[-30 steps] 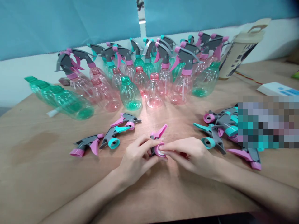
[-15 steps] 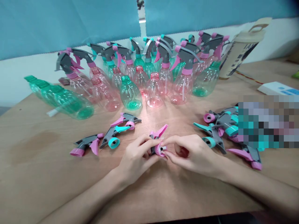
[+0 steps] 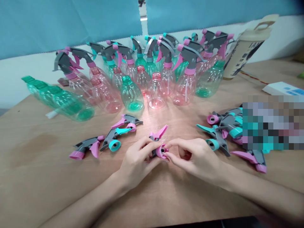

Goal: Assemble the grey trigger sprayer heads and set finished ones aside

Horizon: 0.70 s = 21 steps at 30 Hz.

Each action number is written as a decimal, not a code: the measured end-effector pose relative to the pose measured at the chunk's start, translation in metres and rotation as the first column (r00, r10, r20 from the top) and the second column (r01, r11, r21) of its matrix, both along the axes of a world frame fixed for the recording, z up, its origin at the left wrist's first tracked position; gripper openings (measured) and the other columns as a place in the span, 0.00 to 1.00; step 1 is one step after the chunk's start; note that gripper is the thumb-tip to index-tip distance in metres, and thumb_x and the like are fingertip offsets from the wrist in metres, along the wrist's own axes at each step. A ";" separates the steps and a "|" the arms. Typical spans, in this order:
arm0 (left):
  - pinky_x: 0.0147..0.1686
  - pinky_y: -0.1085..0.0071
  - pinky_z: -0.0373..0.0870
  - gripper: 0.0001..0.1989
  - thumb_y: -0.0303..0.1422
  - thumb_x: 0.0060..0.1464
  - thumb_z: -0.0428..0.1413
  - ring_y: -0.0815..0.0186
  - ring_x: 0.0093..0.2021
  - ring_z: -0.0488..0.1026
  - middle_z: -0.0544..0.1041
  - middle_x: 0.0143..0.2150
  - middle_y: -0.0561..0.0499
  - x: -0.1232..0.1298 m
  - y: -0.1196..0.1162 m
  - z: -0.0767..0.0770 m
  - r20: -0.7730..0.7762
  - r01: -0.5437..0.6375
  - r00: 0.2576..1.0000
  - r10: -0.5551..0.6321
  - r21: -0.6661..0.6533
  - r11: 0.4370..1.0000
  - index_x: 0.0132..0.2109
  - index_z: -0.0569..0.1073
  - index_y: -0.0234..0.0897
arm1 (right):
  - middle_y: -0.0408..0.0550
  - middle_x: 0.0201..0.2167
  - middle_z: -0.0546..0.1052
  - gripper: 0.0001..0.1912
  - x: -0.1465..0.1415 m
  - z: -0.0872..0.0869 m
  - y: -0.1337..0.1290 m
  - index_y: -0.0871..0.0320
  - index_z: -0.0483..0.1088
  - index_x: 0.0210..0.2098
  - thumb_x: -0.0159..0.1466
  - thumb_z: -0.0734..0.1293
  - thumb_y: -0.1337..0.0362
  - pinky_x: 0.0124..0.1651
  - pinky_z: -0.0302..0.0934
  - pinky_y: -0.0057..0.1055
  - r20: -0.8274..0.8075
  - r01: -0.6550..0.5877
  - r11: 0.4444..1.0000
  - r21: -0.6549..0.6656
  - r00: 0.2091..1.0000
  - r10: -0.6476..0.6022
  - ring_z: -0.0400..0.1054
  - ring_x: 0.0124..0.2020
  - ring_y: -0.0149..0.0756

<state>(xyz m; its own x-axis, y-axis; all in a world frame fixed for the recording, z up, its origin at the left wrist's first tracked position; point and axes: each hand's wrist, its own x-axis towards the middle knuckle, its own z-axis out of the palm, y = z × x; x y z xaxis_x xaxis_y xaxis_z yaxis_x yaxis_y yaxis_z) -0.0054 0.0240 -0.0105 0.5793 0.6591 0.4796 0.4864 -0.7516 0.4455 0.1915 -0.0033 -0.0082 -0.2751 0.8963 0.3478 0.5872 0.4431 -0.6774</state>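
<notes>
Pink-and-grey spray head [image 3: 159, 152] off any bottle, above middle of tabletop [image 3: 59, 190], collar facing right hand [image 3: 198, 158]; no tube visible in collar. Left hand [image 3: 139, 156]: grip clamped around head's body. Right hand at 3 o'clock, fingertips at collar rim; whether pinching, cannot tell. Unmounted: loose spray heads [image 3: 111, 139] at 10 o'clock, heaped heads [image 3: 229, 125] at 2. Toward 12, topped bottles [image 3: 185, 88] look done; open-necked bottles [image 3: 156, 91] remain bare. Seemingly partway.

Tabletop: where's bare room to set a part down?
Bare: table between both forearms, nearer than the held sprayer head; also left of the left forearm, nearer than three loose heads. Crowded: the back, with bottles; the right, with more sprayer heads.
</notes>
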 end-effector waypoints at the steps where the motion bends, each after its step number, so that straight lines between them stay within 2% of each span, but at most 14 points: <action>1: 0.26 0.78 0.68 0.12 0.30 0.55 0.59 0.72 0.27 0.69 0.71 0.33 0.53 0.000 0.000 0.000 -0.004 -0.003 1.000 0.003 0.005 1.000 0.47 0.72 0.35 | 0.35 0.16 0.67 0.07 -0.001 -0.001 -0.001 0.56 0.73 0.39 0.60 0.66 0.64 0.23 0.51 0.22 -0.011 0.001 1.000 -0.008 1.000 -0.001 0.58 0.16 0.23; 7: 0.25 0.79 0.67 0.11 0.28 0.55 0.57 0.73 0.26 0.68 0.69 0.31 0.53 0.004 -0.001 -0.001 -0.005 -0.008 1.000 0.008 0.019 1.000 0.47 0.72 0.36 | 0.33 0.15 0.63 0.07 -0.003 0.000 -0.003 0.56 0.72 0.38 0.60 0.66 0.64 0.22 0.49 0.22 -0.079 -0.014 0.997 -0.077 0.997 0.008 0.55 0.16 0.22; 12: 0.28 0.76 0.68 0.10 0.31 0.55 0.58 0.71 0.27 0.68 0.70 0.30 0.54 0.007 -0.004 0.000 -0.030 -0.038 0.999 0.040 0.085 0.996 0.44 0.73 0.35 | 0.34 0.16 0.64 0.07 0.003 0.010 -0.001 0.55 0.72 0.37 0.61 0.65 0.63 0.23 0.49 0.24 0.046 0.023 0.996 -0.091 0.999 -0.019 0.58 0.18 0.24; 14: 0.30 0.75 0.68 0.08 0.32 0.55 0.58 0.69 0.29 0.70 0.71 0.31 0.53 0.012 -0.005 0.013 -0.065 -0.052 0.996 0.057 0.078 0.996 0.42 0.73 0.36 | 0.34 0.16 0.65 0.07 0.004 0.015 -0.001 0.56 0.71 0.38 0.61 0.65 0.64 0.24 0.50 0.24 0.086 -0.005 0.997 -0.071 0.996 0.011 0.59 0.18 0.25; 17: 0.32 0.72 0.68 0.07 0.31 0.54 0.58 0.67 0.32 0.71 0.74 0.34 0.52 0.015 -0.008 0.043 -0.161 -0.048 0.986 0.048 0.007 0.999 0.42 0.74 0.37 | 0.35 0.18 0.67 0.05 0.003 0.025 -0.008 0.58 0.70 0.37 0.61 0.65 0.66 0.25 0.50 0.24 0.120 -0.130 0.990 -0.056 0.983 0.136 0.60 0.19 0.25; 19: 0.33 0.72 0.70 0.09 0.32 0.53 0.59 0.66 0.33 0.73 0.76 0.36 0.52 -0.004 -0.026 0.052 -0.169 -0.082 0.983 0.073 -0.046 0.996 0.43 0.74 0.40 | 0.35 0.20 0.68 0.06 0.001 0.034 -0.018 0.58 0.69 0.40 0.62 0.64 0.66 0.24 0.51 0.23 0.126 -0.229 0.973 -0.035 0.964 0.232 0.61 0.19 0.24; 20: 0.34 0.71 0.71 0.11 0.33 0.52 0.60 0.64 0.35 0.74 0.76 0.37 0.52 -0.024 -0.044 0.046 -0.172 -0.144 0.977 0.128 -0.087 0.986 0.44 0.75 0.42 | 0.34 0.21 0.69 0.09 0.000 0.040 -0.024 0.58 0.69 0.43 0.62 0.64 0.66 0.25 0.51 0.23 0.126 -0.272 0.962 -0.017 0.954 0.272 0.61 0.20 0.24; 21: 0.34 0.70 0.71 0.12 0.34 0.50 0.62 0.63 0.36 0.74 0.77 0.38 0.52 -0.053 -0.070 0.031 -0.132 -0.249 0.963 0.234 -0.107 0.963 0.44 0.75 0.44 | 0.34 0.21 0.70 0.12 -0.001 0.046 -0.030 0.57 0.67 0.47 0.63 0.64 0.67 0.25 0.52 0.23 0.123 -0.316 0.949 0.012 0.942 0.312 0.62 0.21 0.24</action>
